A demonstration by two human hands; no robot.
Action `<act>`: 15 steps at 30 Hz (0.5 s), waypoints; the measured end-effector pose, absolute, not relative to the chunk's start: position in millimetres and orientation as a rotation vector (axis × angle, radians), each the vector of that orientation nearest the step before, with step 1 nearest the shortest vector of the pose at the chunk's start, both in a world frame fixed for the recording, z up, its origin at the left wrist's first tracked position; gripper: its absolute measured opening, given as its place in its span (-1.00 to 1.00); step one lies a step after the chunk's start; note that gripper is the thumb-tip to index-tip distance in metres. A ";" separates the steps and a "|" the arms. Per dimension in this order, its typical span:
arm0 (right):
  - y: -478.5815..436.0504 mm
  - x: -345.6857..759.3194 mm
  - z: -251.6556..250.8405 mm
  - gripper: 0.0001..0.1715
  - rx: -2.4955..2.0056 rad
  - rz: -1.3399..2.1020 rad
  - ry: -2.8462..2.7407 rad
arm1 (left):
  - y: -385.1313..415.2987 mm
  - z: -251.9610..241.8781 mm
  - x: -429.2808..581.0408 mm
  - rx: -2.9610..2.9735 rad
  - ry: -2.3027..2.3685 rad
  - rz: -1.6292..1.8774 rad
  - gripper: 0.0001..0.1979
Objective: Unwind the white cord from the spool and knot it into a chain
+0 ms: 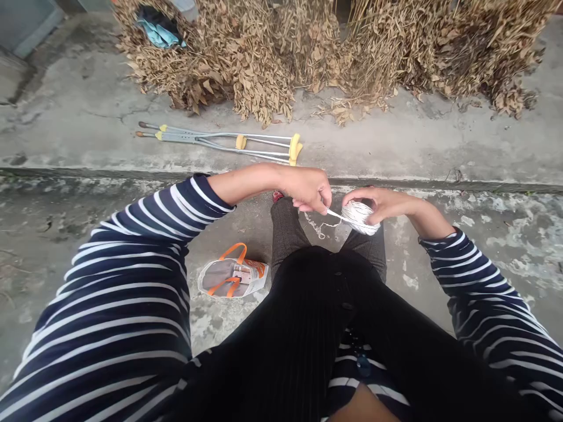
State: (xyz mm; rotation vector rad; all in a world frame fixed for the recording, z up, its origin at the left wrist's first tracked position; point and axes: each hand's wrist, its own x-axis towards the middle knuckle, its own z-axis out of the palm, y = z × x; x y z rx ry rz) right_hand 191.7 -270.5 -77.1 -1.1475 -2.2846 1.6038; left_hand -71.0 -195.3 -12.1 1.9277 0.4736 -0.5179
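My right hand (382, 204) is closed around a ball of white string (359, 218), its fingers on the top and the right side. Left of it, my left hand (311, 190) pinches a strand of the white string (335, 215) that runs taut to the ball. A loose, curly length of string (321, 228) dangles below my left hand, between my legs. Both hands are held in front of my knees, a short gap apart.
An open bag with orange handles (226, 278) stands on the concrete at my left. Ahead, a pair of crutches (220, 140) lies on a raised ledge (396, 155). Behind them, dried plants (308, 53) are heaped, with a blue and black cloth (160, 29) on them.
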 end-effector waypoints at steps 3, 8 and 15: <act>-269.1 193.8 -74.5 -0.30 -1.275 1.465 -2.282 | -191.9 -23.2 -72.2 1.878 0.519 -0.442 -0.82; -263.9 207.1 -76.8 -0.28 -1.363 1.647 -2.107 | -185.4 -60.4 -73.2 1.684 0.610 -0.135 -0.85; -249.3 222.2 -97.6 -0.37 -1.232 1.867 -2.112 | -181.8 -96.5 -64.0 1.668 0.595 -0.106 -0.78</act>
